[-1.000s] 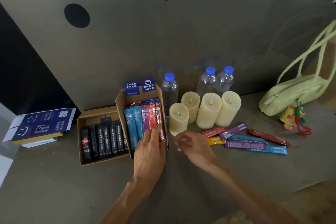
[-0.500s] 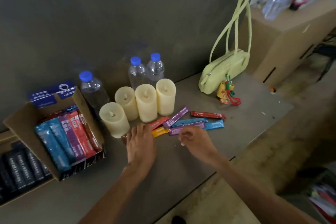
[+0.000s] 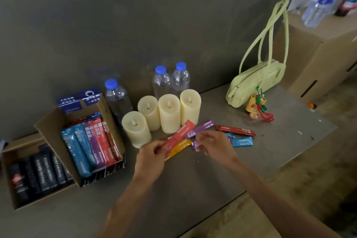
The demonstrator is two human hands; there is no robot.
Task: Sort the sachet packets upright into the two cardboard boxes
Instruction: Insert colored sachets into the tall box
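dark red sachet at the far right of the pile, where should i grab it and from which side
Probably its right end, coming from above and the right. The dark red sachet lies flat on the table with nothing on top. Its left end runs near the purple sachet, and its right end has bare table beyond.

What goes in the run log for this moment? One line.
left hand: holds red sachet | right hand: pinches purple sachet | stage: picking loose sachets beside candles
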